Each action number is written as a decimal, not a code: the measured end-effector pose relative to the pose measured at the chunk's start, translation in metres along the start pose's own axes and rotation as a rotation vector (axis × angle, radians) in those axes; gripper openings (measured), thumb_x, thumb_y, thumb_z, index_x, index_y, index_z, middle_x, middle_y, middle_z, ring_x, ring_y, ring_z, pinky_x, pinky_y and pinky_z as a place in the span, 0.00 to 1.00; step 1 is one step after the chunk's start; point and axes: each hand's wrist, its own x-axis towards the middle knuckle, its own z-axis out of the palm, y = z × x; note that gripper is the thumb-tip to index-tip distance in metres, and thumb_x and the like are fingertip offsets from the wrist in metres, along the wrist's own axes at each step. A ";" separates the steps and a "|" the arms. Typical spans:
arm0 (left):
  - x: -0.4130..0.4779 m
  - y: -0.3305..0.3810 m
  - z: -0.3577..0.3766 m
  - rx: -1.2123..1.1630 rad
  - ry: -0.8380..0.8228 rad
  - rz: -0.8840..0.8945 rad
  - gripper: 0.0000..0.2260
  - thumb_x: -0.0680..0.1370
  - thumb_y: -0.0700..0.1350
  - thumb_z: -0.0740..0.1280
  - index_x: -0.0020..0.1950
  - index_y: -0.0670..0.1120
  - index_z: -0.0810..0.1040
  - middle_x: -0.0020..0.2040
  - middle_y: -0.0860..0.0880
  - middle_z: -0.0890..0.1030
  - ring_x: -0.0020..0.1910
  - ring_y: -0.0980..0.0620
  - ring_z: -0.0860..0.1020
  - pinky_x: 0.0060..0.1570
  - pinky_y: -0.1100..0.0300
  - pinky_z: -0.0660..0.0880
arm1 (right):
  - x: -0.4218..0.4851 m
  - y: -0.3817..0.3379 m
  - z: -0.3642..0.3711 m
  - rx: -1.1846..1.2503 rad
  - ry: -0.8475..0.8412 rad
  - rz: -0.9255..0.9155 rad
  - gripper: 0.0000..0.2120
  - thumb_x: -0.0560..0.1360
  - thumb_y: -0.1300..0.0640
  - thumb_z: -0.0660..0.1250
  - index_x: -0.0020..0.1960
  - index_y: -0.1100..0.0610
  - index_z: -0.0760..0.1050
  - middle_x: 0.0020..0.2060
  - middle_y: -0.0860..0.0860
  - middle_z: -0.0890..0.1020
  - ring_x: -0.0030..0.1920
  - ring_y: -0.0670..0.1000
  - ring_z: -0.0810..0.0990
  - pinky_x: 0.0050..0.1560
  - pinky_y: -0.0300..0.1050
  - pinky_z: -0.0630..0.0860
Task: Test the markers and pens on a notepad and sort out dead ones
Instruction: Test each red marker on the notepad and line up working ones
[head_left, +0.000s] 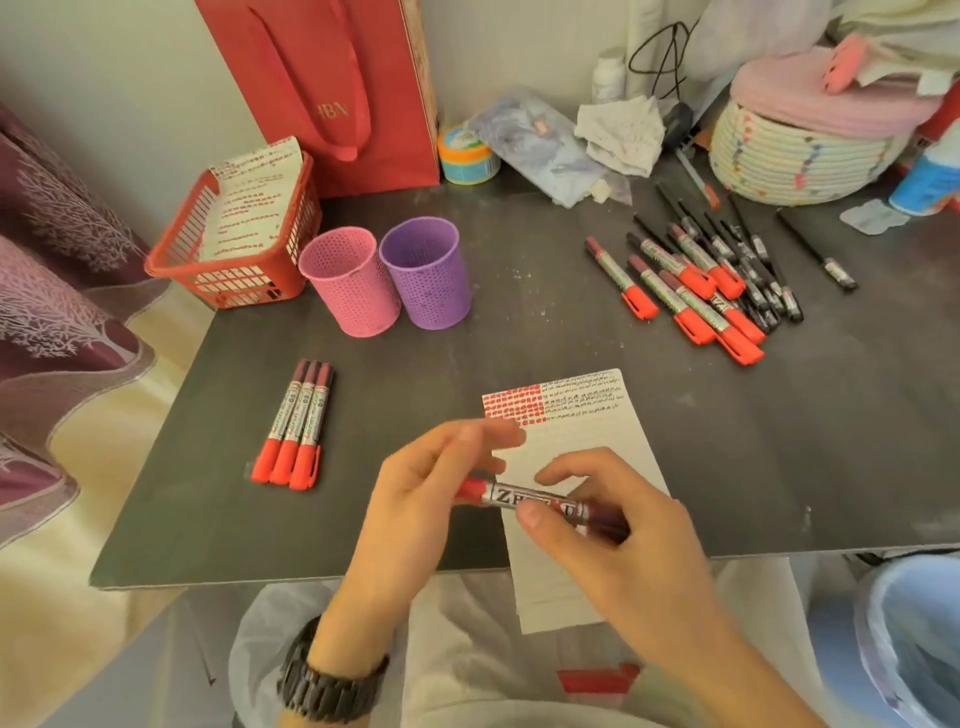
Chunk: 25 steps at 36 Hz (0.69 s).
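1. While held level over notepad (587, 441) at the table's near edge, marker (511, 498) gripped at both ends: left hand (410, 499) fingers curled on red cap, right hand (623, 540) thumb and fingers pinching barrel.
2. Left of notepad: three markers (298, 423) side by side.
3. Back right: pile of markers and pens (696, 275).

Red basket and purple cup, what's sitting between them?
The pink cup stands between the red basket and the purple cup, close beside the purple one. The head view shows it.

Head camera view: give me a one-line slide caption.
A marker held in left hand and right hand over the notepad; three markers lie left, a pile right.
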 end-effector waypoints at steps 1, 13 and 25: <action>-0.004 -0.001 -0.008 0.098 -0.046 -0.024 0.15 0.84 0.53 0.58 0.55 0.52 0.85 0.54 0.52 0.85 0.49 0.50 0.82 0.47 0.59 0.79 | 0.006 0.000 -0.004 -0.051 -0.017 -0.021 0.10 0.72 0.42 0.75 0.51 0.40 0.77 0.34 0.42 0.82 0.31 0.43 0.75 0.32 0.28 0.68; -0.035 -0.001 -0.098 0.629 0.050 -0.079 0.03 0.77 0.53 0.70 0.48 0.63 0.83 0.44 0.62 0.82 0.41 0.62 0.79 0.41 0.72 0.70 | 0.066 -0.006 0.024 -0.406 -0.305 -0.233 0.24 0.73 0.41 0.74 0.64 0.29 0.68 0.56 0.29 0.75 0.55 0.38 0.76 0.50 0.26 0.70; 0.004 -0.068 -0.179 0.817 0.734 -0.410 0.14 0.81 0.60 0.61 0.60 0.60 0.82 0.50 0.54 0.79 0.49 0.53 0.77 0.49 0.54 0.75 | 0.070 0.010 0.061 -0.772 0.072 -0.466 0.18 0.69 0.43 0.68 0.51 0.54 0.86 0.49 0.51 0.85 0.45 0.62 0.85 0.37 0.54 0.82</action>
